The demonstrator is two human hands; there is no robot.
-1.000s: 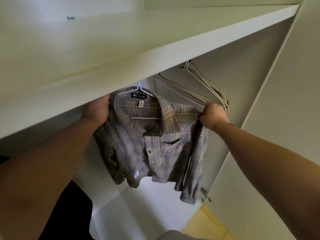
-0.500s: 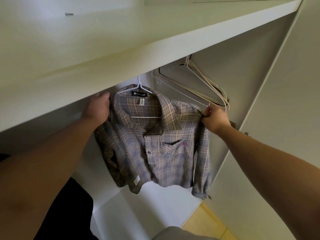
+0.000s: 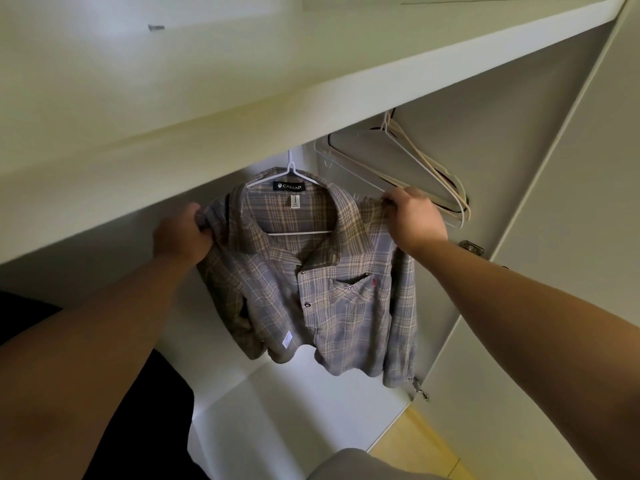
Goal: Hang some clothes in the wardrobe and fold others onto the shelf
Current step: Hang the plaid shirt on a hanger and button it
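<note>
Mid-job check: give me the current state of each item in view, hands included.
plaid shirt: on a hanger, front partly buttoned, held at both shoulders.
white hanger: inside the shirt, hook top hidden behind the shelf.
empty hangers: hanging bare, bunched at right.
left hand: gripping shirt shoulder.
right hand: gripping shirt shoulder.
shelf: nothing visible on it.

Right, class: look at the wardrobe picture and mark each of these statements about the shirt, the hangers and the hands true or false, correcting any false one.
1. The plaid shirt hangs on a white hanger. True.
2. Only one hand touches the shirt. False: the left hand grips one shoulder and the right hand grips the other.
3. The empty hangers hang to the right of the shirt. True.
4. The shirt lies folded on the shelf. False: it hangs below the shelf.
5. The collar label reads CAESAR. True.
</note>
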